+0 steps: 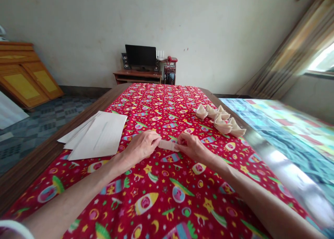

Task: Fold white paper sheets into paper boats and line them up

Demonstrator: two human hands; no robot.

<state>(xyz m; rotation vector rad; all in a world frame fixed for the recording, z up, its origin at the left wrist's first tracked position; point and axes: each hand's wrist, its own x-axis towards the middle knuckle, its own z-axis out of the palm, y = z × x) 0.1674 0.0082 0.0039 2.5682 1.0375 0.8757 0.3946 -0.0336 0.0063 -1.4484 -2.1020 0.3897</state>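
Note:
A small folded strip of white paper point(167, 145) lies level between my hands, over the red patterned cloth. My left hand point(146, 143) pinches its left end with fingers closed. At the other end, my right hand point(191, 146) grips the strip between thumb and curled fingers. To the left lies a fanned stack of white paper sheets point(104, 133), the top one with a faint line on it. Several folded paper pieces with pointed tips point(223, 124) stand in a cluster at the right, beyond my right hand.
The red cloth point(167, 103) covers most of a brown wooden table point(88, 119). A bed with a patterned cover point(284, 138) is along the right side. At the far wall stand a monitor point(141, 55) on a desk and a red telephone point(171, 59). A wooden cabinet point(26, 75) is at left.

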